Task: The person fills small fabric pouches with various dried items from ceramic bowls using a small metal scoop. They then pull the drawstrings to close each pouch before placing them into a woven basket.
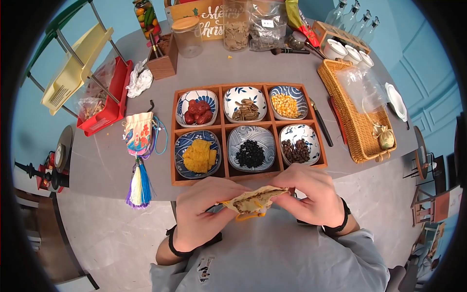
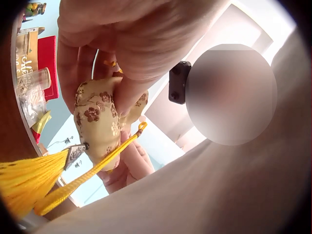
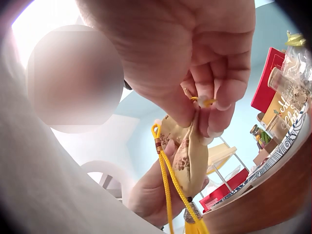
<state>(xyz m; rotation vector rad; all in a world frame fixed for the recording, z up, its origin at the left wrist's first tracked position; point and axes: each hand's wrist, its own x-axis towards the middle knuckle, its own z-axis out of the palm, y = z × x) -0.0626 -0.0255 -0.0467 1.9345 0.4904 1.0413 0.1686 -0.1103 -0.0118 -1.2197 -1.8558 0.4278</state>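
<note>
A beige brocade sachet pouch (image 1: 253, 200) with brown flower patterns is held up in front of the chest, its mouth spread. My left hand (image 1: 202, 209) pinches one side of the mouth and my right hand (image 1: 311, 197) the other. Yellow cord (image 3: 165, 170) hangs from the pouch in the right wrist view. In the left wrist view a yellow tassel (image 2: 36, 175) dangles at the pouch's lower end. Just beyond the hands lies a divided wooden tray (image 1: 223, 126) with bowls of red dates (image 1: 198, 112), corn kernels (image 1: 285, 105), black beans (image 1: 250, 154) and other dry goods.
Left of the tray lies another embroidered pouch (image 1: 139, 136) with a multicoloured tassel. A red-based rack (image 1: 104, 119) stands farther left. To the right are a long wicker basket (image 1: 357, 141) and a dark-handled tool (image 1: 322, 124). Jars and a filled bag (image 1: 267, 31) line the back.
</note>
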